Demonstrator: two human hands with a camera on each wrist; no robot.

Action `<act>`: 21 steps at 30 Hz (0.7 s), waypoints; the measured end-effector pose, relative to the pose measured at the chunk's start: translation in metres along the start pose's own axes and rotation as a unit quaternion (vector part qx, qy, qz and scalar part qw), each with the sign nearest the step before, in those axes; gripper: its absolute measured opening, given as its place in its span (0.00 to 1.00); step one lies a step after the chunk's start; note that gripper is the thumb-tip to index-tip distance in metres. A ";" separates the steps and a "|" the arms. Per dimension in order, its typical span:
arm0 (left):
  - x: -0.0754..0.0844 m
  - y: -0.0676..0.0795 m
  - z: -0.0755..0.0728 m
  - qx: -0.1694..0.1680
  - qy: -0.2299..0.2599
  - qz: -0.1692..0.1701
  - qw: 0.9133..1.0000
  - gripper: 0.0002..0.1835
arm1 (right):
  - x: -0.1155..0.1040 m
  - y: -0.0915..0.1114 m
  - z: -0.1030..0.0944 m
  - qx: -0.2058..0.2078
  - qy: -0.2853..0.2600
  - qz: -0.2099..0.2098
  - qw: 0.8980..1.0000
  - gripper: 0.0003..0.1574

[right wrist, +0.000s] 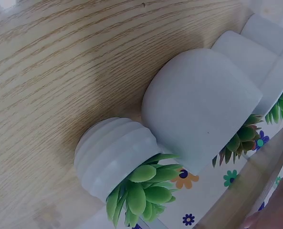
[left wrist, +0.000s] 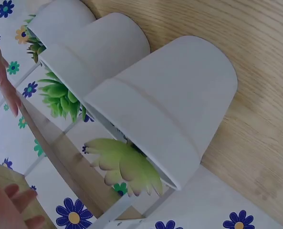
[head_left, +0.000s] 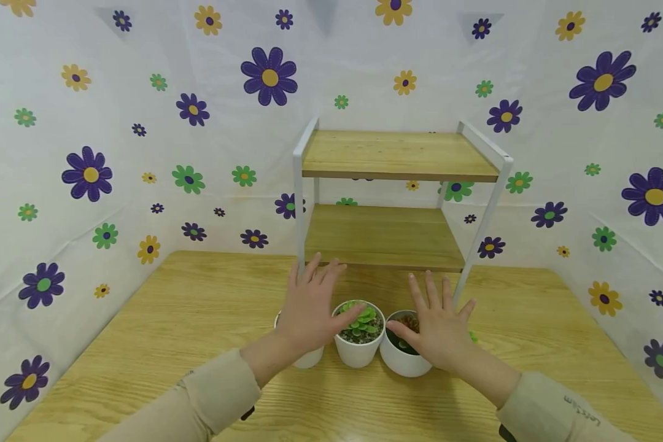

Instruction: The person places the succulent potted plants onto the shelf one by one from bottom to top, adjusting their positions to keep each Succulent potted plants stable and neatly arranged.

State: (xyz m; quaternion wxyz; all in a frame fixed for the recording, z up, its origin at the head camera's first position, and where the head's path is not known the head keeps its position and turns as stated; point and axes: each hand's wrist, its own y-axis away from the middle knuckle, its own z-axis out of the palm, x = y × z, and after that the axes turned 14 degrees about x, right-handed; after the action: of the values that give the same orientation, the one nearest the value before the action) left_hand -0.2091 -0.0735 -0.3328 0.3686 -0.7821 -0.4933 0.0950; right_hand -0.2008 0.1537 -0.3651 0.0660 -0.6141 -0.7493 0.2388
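Both hands are spread above a row of white potted succulents. My left hand (head_left: pixel 309 310), fingers straight, is over the leftmost pot (head_left: pixel 309 358) and hides most of it; its pale green succulent (left wrist: pixel 127 167) shows in the left wrist view. Between the hands stands a tapered pot (head_left: pixel 359 354) with a bright green succulent (head_left: pixel 359 319). Fingers fanned out, my right hand (head_left: pixel 442 328) hovers over a rounded pot (head_left: pixel 403 363) holding a reddish-green succulent (right wrist: pixel 239 140). A ribbed pot (right wrist: pixel 115 155) with green leaves is mostly hidden behind that hand in the head view. Neither hand holds anything.
Behind the pots stands a two-tier shelf (head_left: pixel 387 236) with wooden boards and a white metal frame (head_left: pixel 488 215). Everything rests on a wooden table (head_left: pixel 226 307). A white flower-print backdrop (head_left: pixel 210 141) encloses the back and sides.
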 end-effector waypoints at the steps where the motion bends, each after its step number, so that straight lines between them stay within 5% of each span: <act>1: -0.001 -0.001 -0.001 0.034 0.011 0.009 0.999 0.34 | 0.000 0.000 0.000 0.000 -0.001 0.000 1.000 0.56; 6: -0.010 -0.009 -0.004 0.204 0.059 0.058 0.975 0.19 | 0.003 0.001 0.000 0.003 -0.009 0.000 1.000 0.56; 10: -0.016 -0.018 -0.008 0.290 0.078 0.069 0.951 0.18 | 0.005 0.002 0.000 0.008 -0.014 -0.002 1.000 0.55; 16: -0.027 -0.037 -0.027 0.336 0.094 0.011 0.937 0.16 | 0.008 0.003 0.000 0.008 -0.022 0.003 1.000 0.56; 21: -0.035 -0.055 -0.044 0.317 0.111 -0.080 0.939 0.18 | 0.011 0.003 0.000 0.008 -0.023 0.008 1.000 0.57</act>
State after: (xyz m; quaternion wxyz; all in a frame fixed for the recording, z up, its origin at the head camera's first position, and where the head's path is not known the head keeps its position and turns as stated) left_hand -0.2432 -0.1111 -0.2724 0.6562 -0.5884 -0.4543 0.1297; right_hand -0.2007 0.1645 -0.3687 0.0518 -0.6141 -0.7437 0.2589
